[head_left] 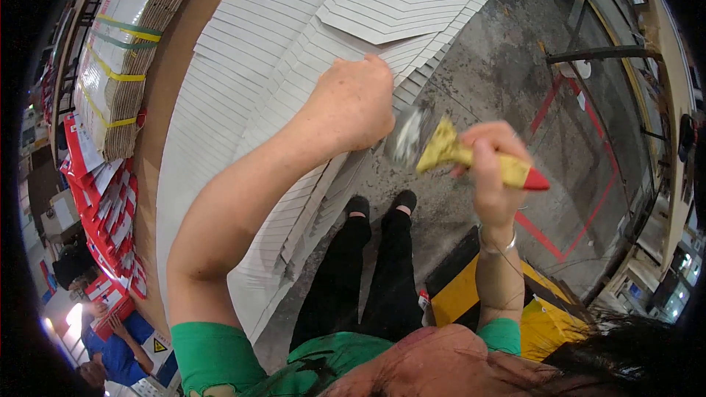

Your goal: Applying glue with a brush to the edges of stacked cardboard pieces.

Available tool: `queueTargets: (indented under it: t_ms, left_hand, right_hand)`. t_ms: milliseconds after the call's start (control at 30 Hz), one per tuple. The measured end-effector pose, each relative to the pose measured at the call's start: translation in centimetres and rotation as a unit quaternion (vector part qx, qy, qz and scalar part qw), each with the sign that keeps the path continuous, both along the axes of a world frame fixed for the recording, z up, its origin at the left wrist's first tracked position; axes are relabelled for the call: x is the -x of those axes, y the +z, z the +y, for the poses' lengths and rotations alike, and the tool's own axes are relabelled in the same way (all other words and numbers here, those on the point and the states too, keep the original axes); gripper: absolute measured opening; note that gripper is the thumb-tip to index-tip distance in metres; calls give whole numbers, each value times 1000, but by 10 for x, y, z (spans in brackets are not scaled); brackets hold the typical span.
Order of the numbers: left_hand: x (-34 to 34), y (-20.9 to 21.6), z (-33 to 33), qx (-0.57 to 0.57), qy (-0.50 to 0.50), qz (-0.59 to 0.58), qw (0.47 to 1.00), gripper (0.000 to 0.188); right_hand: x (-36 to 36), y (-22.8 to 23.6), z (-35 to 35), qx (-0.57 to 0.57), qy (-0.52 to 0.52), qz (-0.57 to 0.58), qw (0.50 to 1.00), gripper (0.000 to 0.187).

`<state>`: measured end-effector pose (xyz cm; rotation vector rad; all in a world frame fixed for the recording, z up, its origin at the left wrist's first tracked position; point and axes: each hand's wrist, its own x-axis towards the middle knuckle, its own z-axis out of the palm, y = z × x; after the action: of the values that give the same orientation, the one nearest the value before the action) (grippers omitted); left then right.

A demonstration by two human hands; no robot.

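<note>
My right hand [494, 169] is closed around a flat brush [460, 154] with a yellow handle and a red end. The brush's pale working end is blurred by motion and points left toward the stack's edge. White sheets of card [254, 51] lie fanned in overlapping rows before me, their edges stepped like shingles. Over the right-hand margin of these sheets, my left hand [357, 103] is curled closed. Its fingertips are turned away, so what they grip is hidden. One larger flap of card [382, 11] lies on top, just beyond that hand.
Strapped bundles of flat cardboard [121, 51] stand at the far left, above red and white printed pieces [103, 213]. A yellow and black object [471, 294] is beside my right forearm. Red tape [544, 239] marks the concrete floor. Another person [121, 349] works at lower left.
</note>
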<state>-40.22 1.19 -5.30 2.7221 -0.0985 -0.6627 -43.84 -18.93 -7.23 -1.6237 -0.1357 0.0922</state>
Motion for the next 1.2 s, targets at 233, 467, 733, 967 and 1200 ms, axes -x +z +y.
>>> queueTargets:
  t_ms: [233, 467, 733, 967, 1200]
  left_hand:
    - [1, -2, -1, -15, 8, -10, 1000, 24]
    - [5, 2, -9, -36, -11, 16, 999, 29]
    - [124, -39, -35, -288, 72, -66, 953, 87]
    - [152, -33, -20, -318, 94, 36, 943, 97]
    - [143, -32, -5, -271, 22, 26, 962, 85]
  right_hand:
    - [13, -7, -4, -5, 11, 14, 1000, 13]
    - [24, -6, -10, -29, 20, -14, 999, 12]
    - [69, 7, -65, -40, -35, -32, 998, 18]
    - [88, 0, -54, -80, -29, -8, 996, 17]
    - [84, -5, -37, -100, -44, -11, 994, 17]
